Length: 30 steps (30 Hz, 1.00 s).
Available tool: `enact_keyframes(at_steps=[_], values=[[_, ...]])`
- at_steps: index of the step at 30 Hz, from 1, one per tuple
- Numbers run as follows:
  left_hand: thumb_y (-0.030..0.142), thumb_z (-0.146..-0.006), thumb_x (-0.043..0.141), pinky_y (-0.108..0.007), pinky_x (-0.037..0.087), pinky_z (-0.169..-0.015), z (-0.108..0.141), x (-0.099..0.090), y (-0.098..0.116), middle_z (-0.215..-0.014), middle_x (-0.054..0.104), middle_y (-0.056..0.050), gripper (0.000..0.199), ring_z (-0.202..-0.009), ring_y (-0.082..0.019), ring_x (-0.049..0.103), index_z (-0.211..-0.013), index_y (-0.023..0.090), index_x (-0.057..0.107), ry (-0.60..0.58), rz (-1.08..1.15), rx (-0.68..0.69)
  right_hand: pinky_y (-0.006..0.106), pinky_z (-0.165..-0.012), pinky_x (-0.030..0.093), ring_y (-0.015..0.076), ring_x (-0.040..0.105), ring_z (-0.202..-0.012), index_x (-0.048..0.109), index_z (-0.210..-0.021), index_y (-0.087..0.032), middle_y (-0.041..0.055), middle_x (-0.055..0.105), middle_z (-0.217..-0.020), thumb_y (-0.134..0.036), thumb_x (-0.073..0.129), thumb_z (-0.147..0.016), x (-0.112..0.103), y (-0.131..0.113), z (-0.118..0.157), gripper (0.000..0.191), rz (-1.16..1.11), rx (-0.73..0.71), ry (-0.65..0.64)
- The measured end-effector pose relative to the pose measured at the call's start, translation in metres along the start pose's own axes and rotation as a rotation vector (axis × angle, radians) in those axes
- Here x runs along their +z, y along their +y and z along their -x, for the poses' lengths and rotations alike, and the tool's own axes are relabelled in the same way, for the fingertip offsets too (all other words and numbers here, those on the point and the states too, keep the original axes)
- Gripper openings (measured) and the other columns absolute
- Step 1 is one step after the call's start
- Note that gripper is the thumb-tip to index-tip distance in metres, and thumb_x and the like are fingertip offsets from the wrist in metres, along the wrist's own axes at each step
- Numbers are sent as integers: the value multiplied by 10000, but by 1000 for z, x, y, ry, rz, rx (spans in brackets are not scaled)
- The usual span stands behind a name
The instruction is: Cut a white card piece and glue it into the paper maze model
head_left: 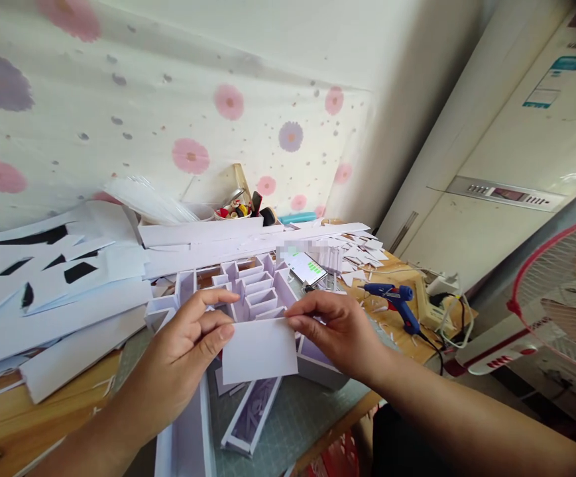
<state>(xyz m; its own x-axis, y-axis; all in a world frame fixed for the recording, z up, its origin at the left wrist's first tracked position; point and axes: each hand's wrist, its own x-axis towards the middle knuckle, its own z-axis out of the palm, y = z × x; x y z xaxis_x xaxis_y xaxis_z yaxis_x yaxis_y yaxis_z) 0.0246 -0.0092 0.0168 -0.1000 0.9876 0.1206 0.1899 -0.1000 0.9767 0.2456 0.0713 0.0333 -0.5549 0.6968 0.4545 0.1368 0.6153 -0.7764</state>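
A small white rectangular card [260, 352] is held up over the work table, between my two hands. My left hand [188, 338] pinches its upper left corner between thumb and fingers, with the index finger stretched out above. At the upper right corner, the thumb and fingers of my right hand [340, 331] are closed on it. Behind and below the card stands a white structure [260, 291] with several narrow compartments, partly hidden by the hands and card. A narrow open white box [252, 414] with scraps inside lies beneath, on a green cutting mat [288, 424].
A blue glue gun [392, 298] stands at the right beside a power strip [434, 308]. A lit phone [307, 268] lies behind the structure. White sheets [69, 324] cover the left side; scraps [362, 252] lie at the back right. A fan [566, 298] is far right.
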Motion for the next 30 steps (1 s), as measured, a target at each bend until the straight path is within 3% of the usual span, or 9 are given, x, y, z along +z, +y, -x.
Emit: enact_keyframes(at_steps=[3,5,8,11,14,19,22,25,30], values=[[491,-871,586,-264,478,-613,-2,-1,0,-744,686,17,307,-669,-185,620,-1110,307,529,-17,-28,31,243,-590,503,125,630,-621,669,-788,-186,8,692,-677,-310,624,-892,-8,-5,6,169,2,27,70],[492,-882,564,-258,456,-618,-4,-3,-1,-746,690,20,292,-678,-180,607,-1105,306,528,24,-104,50,218,-546,468,108,591,-579,638,-752,-186,0,660,-646,-341,640,-898,-15,-11,15,214,-25,34,7],[478,-903,529,-252,427,-618,-7,-5,-3,-747,692,31,269,-672,-172,578,-1106,302,521,97,-207,61,193,-488,404,90,520,-522,578,-651,-193,-26,593,-586,-382,723,-848,-22,-21,30,309,-92,-41,-375],[460,-909,510,-251,416,-601,-7,-7,-2,-713,675,44,260,-630,-164,551,-1104,289,522,115,-277,97,204,-595,462,115,584,-644,613,-721,-190,12,645,-703,-240,644,-903,-24,-28,39,192,-53,-139,-685],[437,-905,516,-254,429,-613,-4,-11,4,-709,691,53,251,-598,-160,563,-1104,287,544,149,-432,196,219,-690,502,129,628,-766,664,-893,-185,51,684,-861,-93,545,-911,-24,-27,34,151,41,-111,-578],[375,-897,531,-264,487,-748,2,-18,19,-918,761,24,257,-759,-183,689,-1130,293,604,173,-696,415,261,-711,530,145,630,-790,643,-1103,-208,55,678,-966,-203,654,-898,-15,-13,9,205,223,-152,-197],[333,-909,501,-265,498,-779,5,-17,23,-969,757,13,251,-823,-189,703,-1112,290,641,111,-760,492,260,-689,529,132,616,-732,624,-1141,-192,41,668,-957,-195,727,-837,-3,-6,-2,321,305,-161,-207],[268,-913,487,-264,496,-733,7,-16,23,-923,749,3,255,-814,-193,696,-1096,283,664,22,-821,543,246,-671,510,135,635,-732,667,-969,-185,19,687,-848,-147,668,-871,6,-3,-6,105,281,-155,-270],[254,-902,488,-295,497,-746,11,-24,21,-972,755,13,317,-839,-209,701,-1149,334,669,-135,-814,441,259,-679,510,153,664,-770,692,-935,-205,20,717,-844,-153,607,-917,12,-1,-7,101,249,-142,-332]])
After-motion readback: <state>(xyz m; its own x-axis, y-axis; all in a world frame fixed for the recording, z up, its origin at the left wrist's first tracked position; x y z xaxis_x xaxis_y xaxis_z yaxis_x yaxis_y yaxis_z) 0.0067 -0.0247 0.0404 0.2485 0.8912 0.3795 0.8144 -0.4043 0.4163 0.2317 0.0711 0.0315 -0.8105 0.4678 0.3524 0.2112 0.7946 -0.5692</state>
